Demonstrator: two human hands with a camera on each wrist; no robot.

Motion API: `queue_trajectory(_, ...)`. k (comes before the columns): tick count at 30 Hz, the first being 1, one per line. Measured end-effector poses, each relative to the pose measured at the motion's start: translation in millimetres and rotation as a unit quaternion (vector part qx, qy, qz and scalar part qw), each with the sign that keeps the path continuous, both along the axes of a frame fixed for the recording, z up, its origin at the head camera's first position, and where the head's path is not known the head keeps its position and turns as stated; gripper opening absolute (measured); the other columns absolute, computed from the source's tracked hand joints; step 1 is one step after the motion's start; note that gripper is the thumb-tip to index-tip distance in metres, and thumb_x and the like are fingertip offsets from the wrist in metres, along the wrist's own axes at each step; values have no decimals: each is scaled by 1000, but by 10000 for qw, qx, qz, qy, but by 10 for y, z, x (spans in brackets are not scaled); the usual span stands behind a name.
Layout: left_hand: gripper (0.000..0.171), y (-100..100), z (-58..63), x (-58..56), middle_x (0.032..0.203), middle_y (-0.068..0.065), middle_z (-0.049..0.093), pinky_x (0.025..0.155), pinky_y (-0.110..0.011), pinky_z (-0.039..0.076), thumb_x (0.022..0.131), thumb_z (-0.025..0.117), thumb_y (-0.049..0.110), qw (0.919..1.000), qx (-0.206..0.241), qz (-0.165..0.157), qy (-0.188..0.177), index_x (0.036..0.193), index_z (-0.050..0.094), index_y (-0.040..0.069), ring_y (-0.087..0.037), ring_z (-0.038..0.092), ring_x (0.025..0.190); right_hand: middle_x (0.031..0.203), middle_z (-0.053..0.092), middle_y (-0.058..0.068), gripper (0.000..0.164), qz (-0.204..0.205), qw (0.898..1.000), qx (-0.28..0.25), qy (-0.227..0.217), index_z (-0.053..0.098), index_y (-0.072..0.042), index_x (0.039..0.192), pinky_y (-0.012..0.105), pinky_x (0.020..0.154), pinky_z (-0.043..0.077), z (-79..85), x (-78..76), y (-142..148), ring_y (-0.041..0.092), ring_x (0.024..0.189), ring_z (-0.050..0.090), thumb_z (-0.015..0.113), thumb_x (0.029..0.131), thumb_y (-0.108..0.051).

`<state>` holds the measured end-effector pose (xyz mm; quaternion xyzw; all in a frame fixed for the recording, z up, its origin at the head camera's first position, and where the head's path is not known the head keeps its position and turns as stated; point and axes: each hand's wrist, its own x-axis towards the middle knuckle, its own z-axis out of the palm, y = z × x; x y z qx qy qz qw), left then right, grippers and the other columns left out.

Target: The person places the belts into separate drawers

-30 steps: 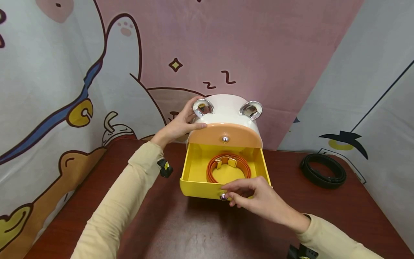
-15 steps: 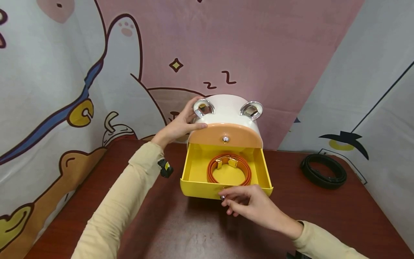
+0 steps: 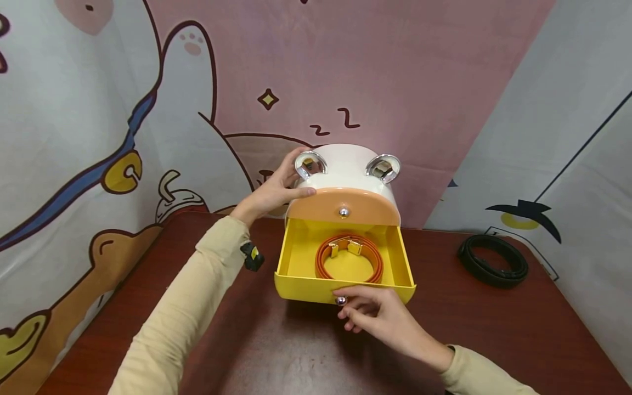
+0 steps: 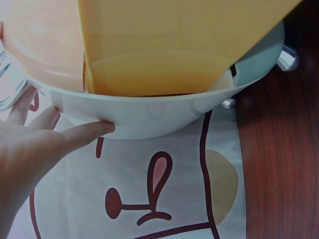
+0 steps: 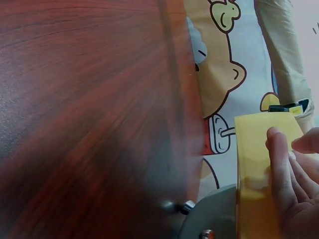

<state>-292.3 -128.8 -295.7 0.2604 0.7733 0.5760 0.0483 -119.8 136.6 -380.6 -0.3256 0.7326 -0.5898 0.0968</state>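
Observation:
A white storage box (image 3: pixel 343 164) with two silver ear-like ornaments has a yellow drawer (image 3: pixel 298 288) pulled out below an orange drawer front (image 3: pixel 365 203). Inside the yellow drawer lies a coiled orange belt (image 3: pixel 321 263) with gold fittings. My left hand (image 3: pixel 274 189) steadies the box at its upper left side, thumb on the front edge; in the left wrist view its fingers (image 4: pixel 84 133) extend against the white wall. My right hand (image 3: pixel 382 315) is at the yellow drawer's front, with loosely bent fingers beside the silver knob (image 3: pixel 341 300), which shows between index finger and thumb.
A coiled black belt (image 3: pixel 494 260) lies on the dark red-brown table (image 3: pixel 474 329) at the right. Behind the table hangs a cartoon-printed cloth (image 3: pixel 395 82), close to the back of the box.
My right hand has shifted slightly left and down around the knob, its wrist moving left. The left hand, box, pulled-out drawer and belts stay where they were.

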Motion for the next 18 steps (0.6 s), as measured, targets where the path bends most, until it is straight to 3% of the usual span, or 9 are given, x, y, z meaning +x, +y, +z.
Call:
queue_trajectory(11,91,7,1,6,156,-4,26,111,-52,21,88,73,13,10000,51,-1,34,154,12,30,-23,24,142,95,71,5,23,-503,9972,119,546,68,1,115,33,65,57,-111,-10,-35,21,77,70,64,93,-5)
queue_trajectory(18,89,7,8,18,155,-4,29,111,-51,22,88,72,11,9999,116,-31,16,152,15,34,-22,25,142,100,72,5,23,-582,9954,123,756,70,-1,115,32,67,57,-125,-7,-36,20,80,70,65,93,-6)
